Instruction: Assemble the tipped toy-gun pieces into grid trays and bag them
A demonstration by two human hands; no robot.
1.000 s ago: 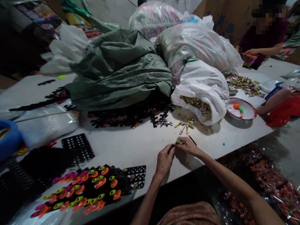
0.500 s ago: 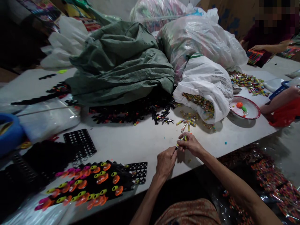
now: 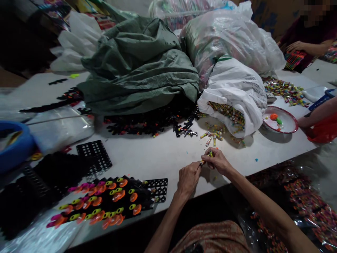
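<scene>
Near the table's front edge, my left hand is closed on a small black plastic piece, mostly hidden by the fingers. Close against it, my right hand pinches a small yellow-green printed tube. The fingertips of both hands meet around a pale, patterned end between them; I cannot make out whether tube and black piece are joined. Just beyond the hands lie loose printed tubes. Further left of those is a cluster of small black plastic pieces.
A white sack spills more tubes. A green cloth sack covers black parts. At left front, black parts with orange discs lie on a perforated black tray. A red-rimmed dish stands right; a co-worker's hand is behind.
The whole view has shifted slightly, so things appear a little further right. Both hands keep their hold and stay together, with only a small movement of the right fingers.
</scene>
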